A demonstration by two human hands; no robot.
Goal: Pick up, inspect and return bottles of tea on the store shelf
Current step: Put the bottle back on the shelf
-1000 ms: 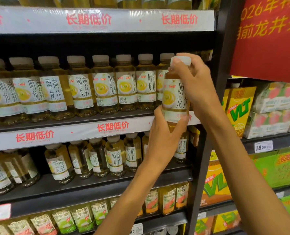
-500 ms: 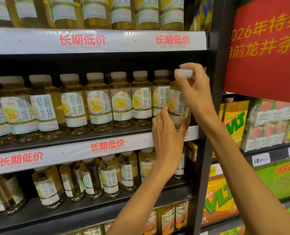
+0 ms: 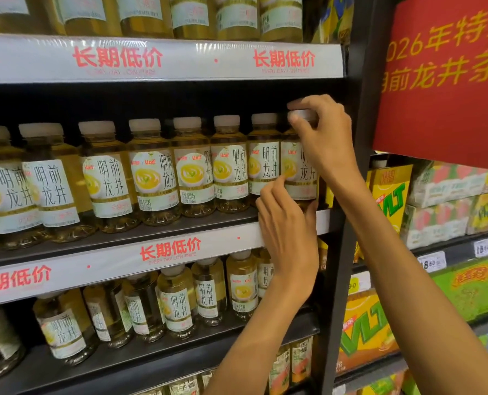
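While the right hand (image 3: 324, 138) is pinching the cap of the bottle (image 3: 299, 172) at the row's right end, the left hand (image 3: 288, 223) is cupping its base; returning it, likely; both must let go next.

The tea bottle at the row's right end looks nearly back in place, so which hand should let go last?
Probably the right hand: its fingers pinch the cap, steadying the tea bottle from above. The left hand only cups the base.

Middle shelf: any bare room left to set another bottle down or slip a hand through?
Little. The bottle row runs shoulder to shoulder up to the held bottle, gripped by the right hand at its cap and the left hand at its base. Free: the dark gap above the caps, and a thin front ledge strip.
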